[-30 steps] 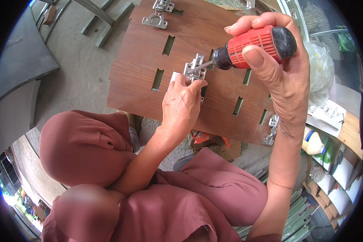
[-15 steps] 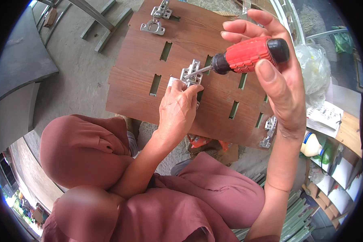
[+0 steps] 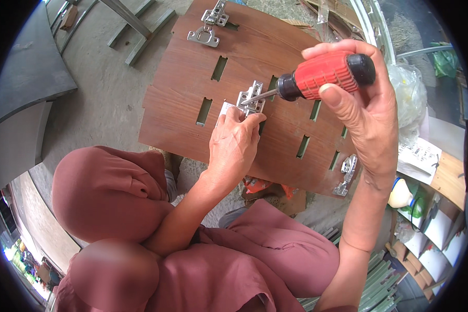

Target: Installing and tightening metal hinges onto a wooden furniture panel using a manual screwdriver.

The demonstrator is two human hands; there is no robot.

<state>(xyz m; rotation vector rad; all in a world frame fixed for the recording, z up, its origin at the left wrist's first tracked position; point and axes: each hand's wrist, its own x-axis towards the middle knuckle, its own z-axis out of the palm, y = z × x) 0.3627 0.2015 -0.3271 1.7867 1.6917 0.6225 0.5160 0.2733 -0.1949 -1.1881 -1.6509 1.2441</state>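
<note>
A wood-brown panel point(image 3: 179, 112) with several rectangular slots lies in front of me. Near its middle sits a silver cabinet hinge point(image 3: 256, 89). My left hand point(image 3: 234, 143) pinches the near end of that hinge, its fingertips against the panel; a small white piece point(image 3: 224, 110) shows beside them. My right hand point(image 3: 372, 122) is wrapped round the red and black handle of a screwdriver point(image 3: 322, 77). The screwdriver slants down to the left, and its tip meets the hinge just beyond my left fingers. Whether a screw is under the tip I cannot tell.
A second silver hinge point(image 3: 208, 28) sits at the panel's far left corner, a third point(image 3: 347, 174) at its near right corner. Clear plastic bags point(image 3: 406, 99) and a white bottle point(image 3: 400, 193) are at the right. Metal bars point(image 3: 151, 36) stand on the floor beyond.
My right fingers, lifted and spread from the screwdriver handle before, now curl round it. The handle has dropped slightly. My left hand keeps its hold on the hinge; the whole view has shifted a little.
</note>
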